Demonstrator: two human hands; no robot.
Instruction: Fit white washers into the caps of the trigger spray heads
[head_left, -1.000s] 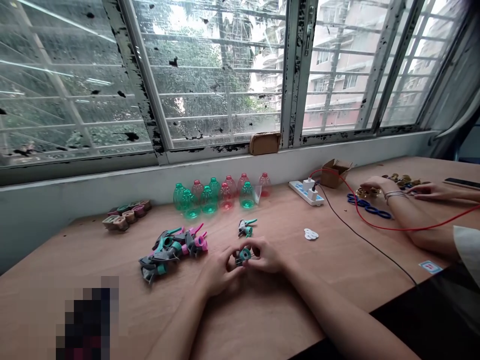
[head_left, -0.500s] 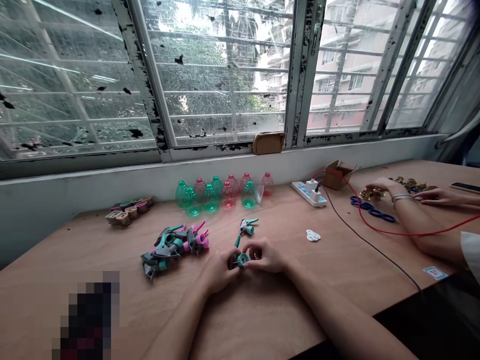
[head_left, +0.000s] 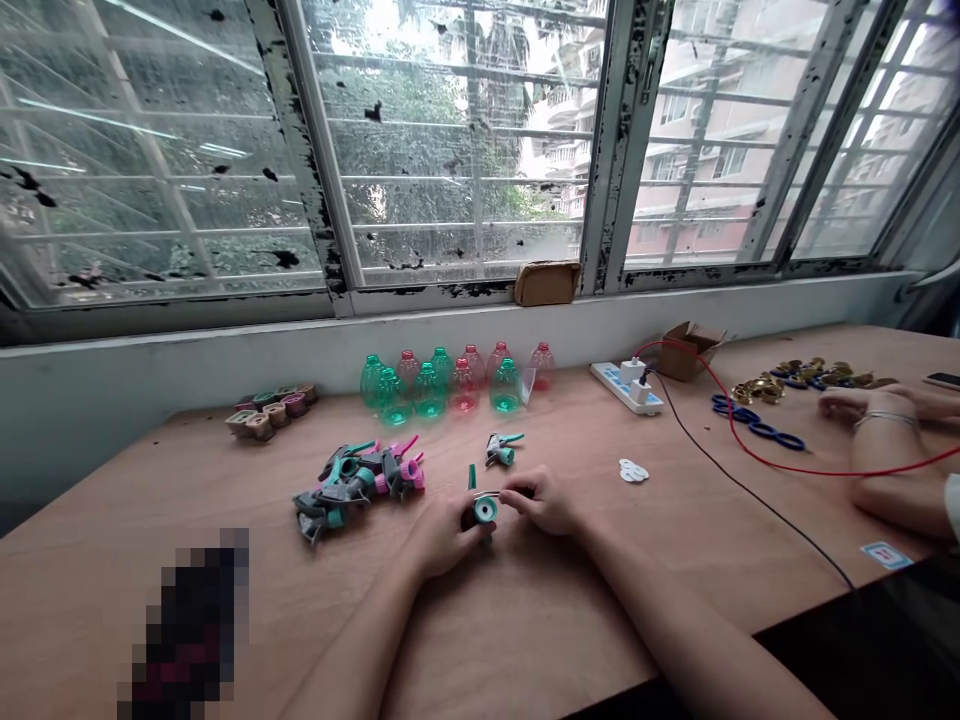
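Just above the plywood tabletop (head_left: 570, 600), the left hand (head_left: 442, 535) gripped a teal-and-grey trigger sprayer head (head_left: 485, 510), its teal lever pointing up, while the right hand (head_left: 544, 503) pinched a thin pale strip at its top, so the hands were close together on the one part. A loose pile of pink-and-teal sprayer heads (head_left: 352, 482) lay to the left, and a single sprayer head (head_left: 501, 448) lay just beyond the hands. Green and red plastic bottles (head_left: 427, 392) stood in a cluster by the wall. Further right, a co-worker's hands (head_left: 844, 405) were near brass fittings (head_left: 761, 390) and blue rings (head_left: 757, 427). A white power strip (head_left: 626, 387) and a small printed sticker (head_left: 886, 555) showed markings too small to read.
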